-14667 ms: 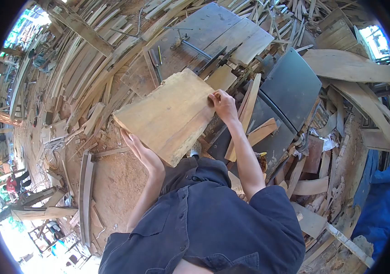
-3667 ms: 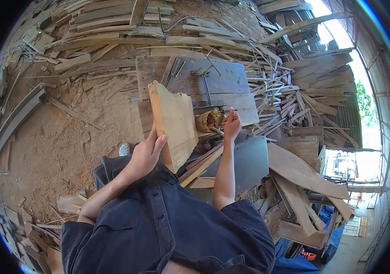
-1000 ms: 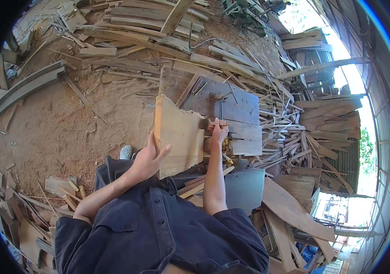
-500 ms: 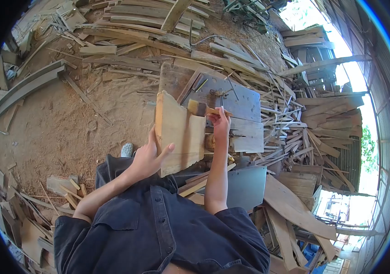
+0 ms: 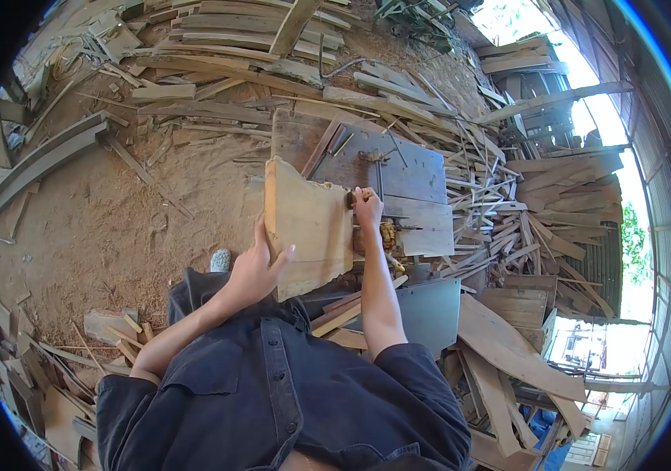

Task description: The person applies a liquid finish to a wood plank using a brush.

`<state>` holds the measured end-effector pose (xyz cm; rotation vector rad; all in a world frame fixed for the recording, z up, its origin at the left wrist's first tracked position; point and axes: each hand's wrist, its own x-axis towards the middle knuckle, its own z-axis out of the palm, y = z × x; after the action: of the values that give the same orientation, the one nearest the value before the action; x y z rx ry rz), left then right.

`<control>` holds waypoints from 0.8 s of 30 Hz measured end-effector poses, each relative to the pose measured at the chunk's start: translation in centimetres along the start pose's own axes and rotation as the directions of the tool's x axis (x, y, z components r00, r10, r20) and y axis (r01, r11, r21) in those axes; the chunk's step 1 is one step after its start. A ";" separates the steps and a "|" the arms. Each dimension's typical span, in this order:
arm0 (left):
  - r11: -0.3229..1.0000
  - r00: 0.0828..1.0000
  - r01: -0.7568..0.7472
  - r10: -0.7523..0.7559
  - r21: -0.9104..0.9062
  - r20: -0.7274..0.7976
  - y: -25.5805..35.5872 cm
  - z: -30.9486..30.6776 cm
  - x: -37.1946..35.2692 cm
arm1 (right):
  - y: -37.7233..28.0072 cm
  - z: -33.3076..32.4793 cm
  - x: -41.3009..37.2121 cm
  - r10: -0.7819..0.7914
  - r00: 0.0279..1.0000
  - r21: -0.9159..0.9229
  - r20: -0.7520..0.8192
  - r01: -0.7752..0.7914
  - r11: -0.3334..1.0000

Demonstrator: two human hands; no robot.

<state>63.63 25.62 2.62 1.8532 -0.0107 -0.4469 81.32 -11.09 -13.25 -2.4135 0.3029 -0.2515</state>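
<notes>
Pale, rough-edged board (image 5: 308, 231) stands tilted, brush (image 5: 349, 198) at its upper right edge.

My left hand (image 5: 261, 263) is up in front of my chest, thumb splayed to the right, fingers pointing away, the two clamped together in a grip. Its bare forearm (image 5: 194, 322) runs back down-left to a bent elbow. My right hand (image 5: 367, 210) reaches farther out, curled into a closed fist, knuckles up, on a nearly straight bare arm (image 5: 382, 302).
</notes>
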 end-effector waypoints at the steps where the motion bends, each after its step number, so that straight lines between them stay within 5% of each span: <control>1: 1.000 1.000 0.010 -0.010 -0.008 0.006 -0.1 -0.1 0.0 | -2.1 -0.8 -0.6 0.048 0.998 -0.019 0.041 -0.047 0.999; 3: 1.000 1.000 0.024 -0.024 -0.007 0.009 0.0 -0.3 0.0 | -5.0 -3.3 -1.2 0.113 0.984 0.083 0.137 -0.125 0.989; 6: 0.999 0.999 0.032 -0.031 -0.032 0.023 0.6 -0.4 0.0 | -6.6 -7.5 -1.0 0.115 0.912 0.548 0.393 -0.333 0.767; 7: 0.998 0.999 0.030 -0.028 -0.057 0.027 0.8 -0.3 0.0 | -6.7 -7.9 -1.3 0.123 0.914 0.547 0.387 -0.335 0.767; 9: 0.998 0.999 0.016 -0.014 -0.059 0.029 0.5 0.1 0.1 | -6.6 -8.1 -2.1 0.067 0.903 0.784 0.424 -0.403 0.473; 13: 0.999 1.000 0.016 -0.015 -0.036 0.020 0.3 0.1 -0.1 | -1.3 -5.2 -2.1 0.234 0.847 0.732 0.477 -0.531 0.427; 15: 1.000 1.000 0.009 -0.009 -0.029 0.021 0.3 0.1 0.0 | 0.2 -4.9 -1.9 0.333 0.855 0.721 0.397 -0.515 0.464; 17: 1.000 1.000 0.002 -0.002 -0.012 0.031 -0.2 0.3 -0.1 | 1.9 -4.1 -1.2 0.353 0.930 0.569 0.100 -0.344 0.747; 18: 0.998 0.999 -0.050 0.051 0.023 -0.004 -0.5 0.6 -0.1 | 2.9 -3.4 -1.0 0.363 0.928 0.580 0.087 -0.343 0.739; 20: 0.991 0.993 -0.114 0.116 0.071 -0.028 -0.8 0.8 0.1 | 3.8 -1.5 -0.8 0.174 0.976 0.362 -0.133 -0.115 0.925; 24: 0.989 0.990 -0.137 0.139 0.064 -0.034 -0.9 0.8 0.1 | 1.1 -1.7 -2.1 0.163 0.985 0.190 0.064 -0.172 0.967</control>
<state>63.27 25.19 1.58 1.9068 -0.1270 -0.3173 78.72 -12.38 -12.92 -2.1830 0.4376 -0.1395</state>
